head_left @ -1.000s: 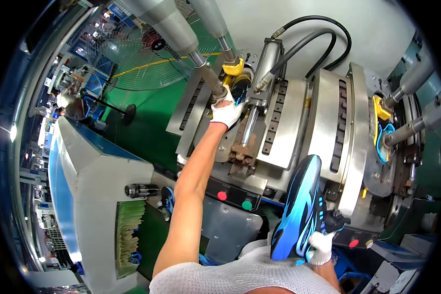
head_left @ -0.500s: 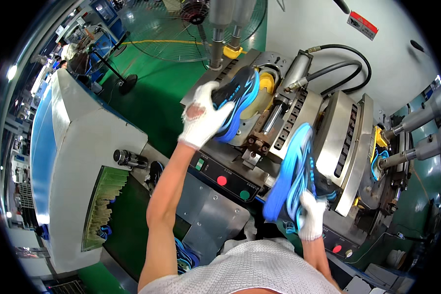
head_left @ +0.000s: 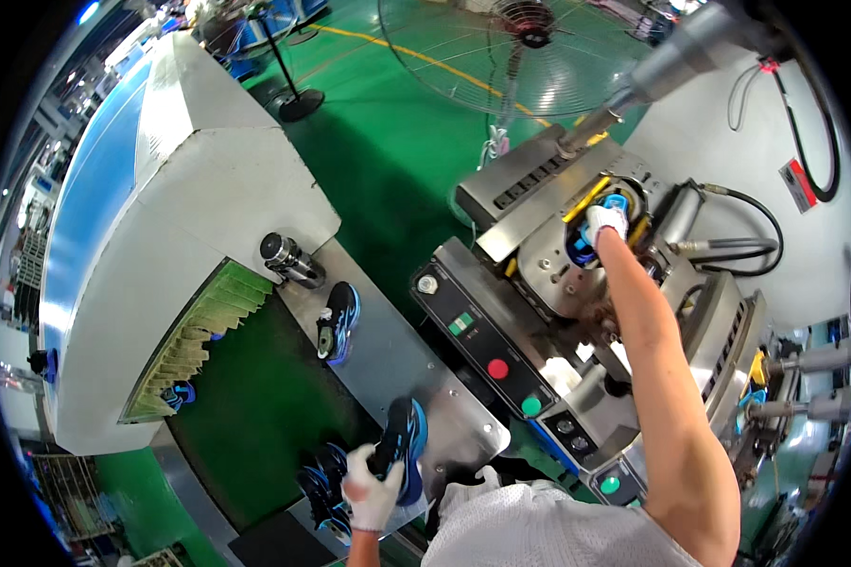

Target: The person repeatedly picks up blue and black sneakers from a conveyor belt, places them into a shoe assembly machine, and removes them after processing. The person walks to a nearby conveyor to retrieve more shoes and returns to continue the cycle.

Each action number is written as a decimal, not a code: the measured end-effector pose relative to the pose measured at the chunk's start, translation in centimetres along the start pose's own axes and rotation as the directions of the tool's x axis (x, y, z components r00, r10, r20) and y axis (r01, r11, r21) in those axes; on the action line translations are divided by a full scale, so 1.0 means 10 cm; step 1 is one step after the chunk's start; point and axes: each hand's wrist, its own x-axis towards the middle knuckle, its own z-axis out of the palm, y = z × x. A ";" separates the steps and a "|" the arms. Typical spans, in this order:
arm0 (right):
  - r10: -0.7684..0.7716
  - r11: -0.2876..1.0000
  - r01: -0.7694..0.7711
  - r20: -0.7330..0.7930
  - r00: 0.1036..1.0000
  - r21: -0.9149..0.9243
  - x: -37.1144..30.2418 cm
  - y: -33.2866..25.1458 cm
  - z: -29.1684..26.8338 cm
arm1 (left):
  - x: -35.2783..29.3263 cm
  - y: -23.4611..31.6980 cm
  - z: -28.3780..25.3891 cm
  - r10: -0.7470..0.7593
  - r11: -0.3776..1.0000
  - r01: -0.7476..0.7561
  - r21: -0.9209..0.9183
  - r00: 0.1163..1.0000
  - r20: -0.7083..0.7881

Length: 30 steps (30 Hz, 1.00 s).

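Observation:
My left hand (head_left: 371,493), in a white knit glove, grips a black sneaker with a blue sole (head_left: 405,437) over the metal ledge at the lower middle. More dark sneakers (head_left: 320,487) lie just left of that hand, partly overlapping. My right arm reaches far to the right, and its gloved hand (head_left: 605,223) is closed on a blue sneaker (head_left: 581,248) inside the recess of the pressing machine (head_left: 553,274). Hand and machine hide most of that sneaker. Another black and blue sneaker (head_left: 340,321) rests farther up the ledge.
A dark flask (head_left: 291,261) stands on the metal ledge (head_left: 378,378). Left of it is a white tunnel housing (head_left: 227,189) with green strip curtains (head_left: 203,345) over a green conveyor belt (head_left: 255,416). The machine's button panel (head_left: 482,345) faces me. A large caged fan (head_left: 520,57) stands behind.
The view has swung left. My left hand has carried its sneaker from the machine to the ledge. My right hand has moved from the machine's front to its left-hand recess.

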 end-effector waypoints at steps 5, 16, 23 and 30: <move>-0.008 0.976 0.112 0.480 0.877 -0.189 0.05 -0.62 -0.12 | -0.57 -0.37 0.15 -0.230 0.972 0.233 0.000 0.961 -0.154; 0.031 0.564 -0.736 0.881 0.472 0.375 0.34 -0.30 -0.16 | -1.59 -0.66 -0.78 -0.357 0.913 0.399 -0.084 0.684 -0.636; -0.556 0.807 0.373 0.374 0.742 0.459 -2.95 -1.42 -2.83 | -1.88 -1.95 -1.33 -0.325 0.761 0.643 0.084 0.490 -0.809; -0.439 0.642 0.715 0.632 0.639 -0.276 -4.46 -0.92 -2.19 | -1.75 -2.91 -0.83 -0.473 0.755 0.655 0.021 0.568 -0.674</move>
